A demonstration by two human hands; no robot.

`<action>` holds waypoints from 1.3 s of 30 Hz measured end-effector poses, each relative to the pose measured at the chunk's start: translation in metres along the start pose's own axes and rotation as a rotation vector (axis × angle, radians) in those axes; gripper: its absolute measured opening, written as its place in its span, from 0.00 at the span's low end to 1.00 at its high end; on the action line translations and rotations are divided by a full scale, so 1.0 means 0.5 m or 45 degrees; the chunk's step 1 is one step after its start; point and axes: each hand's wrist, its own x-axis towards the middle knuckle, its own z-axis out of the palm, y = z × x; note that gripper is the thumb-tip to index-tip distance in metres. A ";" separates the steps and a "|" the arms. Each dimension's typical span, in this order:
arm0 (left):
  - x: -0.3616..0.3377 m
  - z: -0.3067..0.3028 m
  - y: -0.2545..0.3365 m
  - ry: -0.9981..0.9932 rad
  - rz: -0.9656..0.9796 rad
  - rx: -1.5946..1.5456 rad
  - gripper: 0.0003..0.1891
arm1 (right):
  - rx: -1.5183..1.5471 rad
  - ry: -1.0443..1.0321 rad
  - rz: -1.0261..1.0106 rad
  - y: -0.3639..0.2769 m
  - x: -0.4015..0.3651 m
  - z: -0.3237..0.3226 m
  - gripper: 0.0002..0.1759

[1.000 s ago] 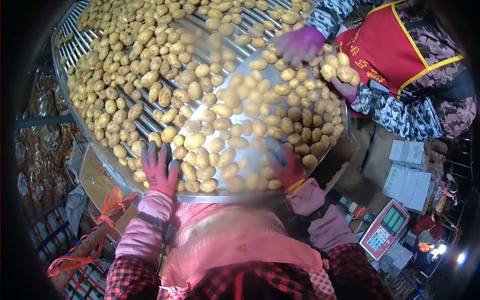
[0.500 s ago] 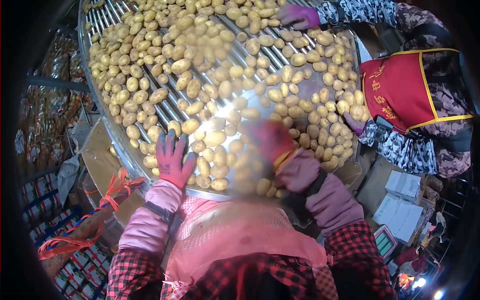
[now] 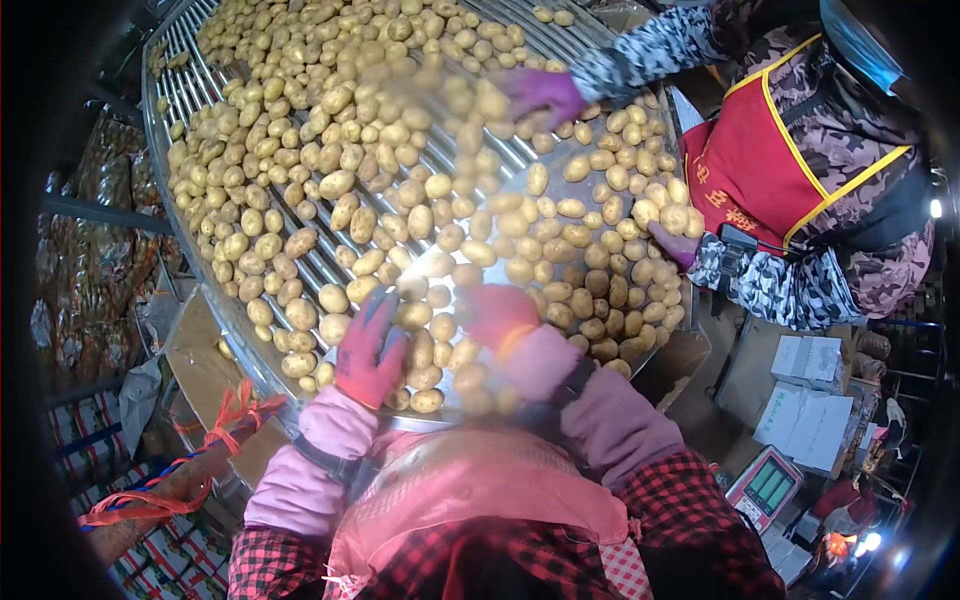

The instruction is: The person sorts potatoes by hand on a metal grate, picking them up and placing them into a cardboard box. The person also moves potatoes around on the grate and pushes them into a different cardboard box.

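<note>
A broad spread of potatoes (image 3: 300, 150) covers a metal roller table (image 3: 330, 235) in front of me. My left hand (image 3: 370, 358), in a red glove with dark fingertips, rests at the near edge among potatoes, its fingers stretched out and apart. To its right, my right hand (image 3: 497, 314), in a red glove, is over the smooth near part of the table, with potatoes close around it. A hazy patch blurs its fingers, so I cannot see whether it holds anything.
At the right a co-worker in a red apron (image 3: 740, 165) has one purple-gloved hand (image 3: 545, 95) over the potatoes and another (image 3: 678, 245) at the table's edge. White boxes (image 3: 805, 420) and a green-screened scale (image 3: 768, 485) stand lower right. Red twine (image 3: 235, 405) hangs at left.
My right hand has moved left, closer to my left hand, which has shifted slightly right and down. The co-worker's far hand has swept toward the middle of the potatoes. The view has shifted slightly.
</note>
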 end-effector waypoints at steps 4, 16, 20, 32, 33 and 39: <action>0.031 0.073 0.026 -0.434 -1.059 -1.800 0.32 | 0.489 0.317 -0.154 0.014 -0.082 0.012 0.32; 0.038 0.034 -0.022 -0.734 -0.602 -1.569 0.20 | -0.607 0.652 0.186 0.044 0.221 -0.174 0.34; 0.044 0.030 -0.048 -0.578 -0.835 -2.042 0.21 | -0.581 0.395 0.426 0.017 0.285 -0.178 0.37; 0.139 0.051 0.004 -0.522 0.119 -1.248 0.30 | 0.057 0.483 -0.550 -0.015 0.021 -0.126 0.28; 0.120 0.054 -0.026 -0.587 -0.166 -1.521 0.30 | 0.111 0.517 -0.594 0.008 0.028 -0.121 0.29; 0.089 0.034 -0.028 -0.456 -0.641 -1.968 0.29 | 0.447 1.257 -0.199 0.101 0.130 -0.394 0.27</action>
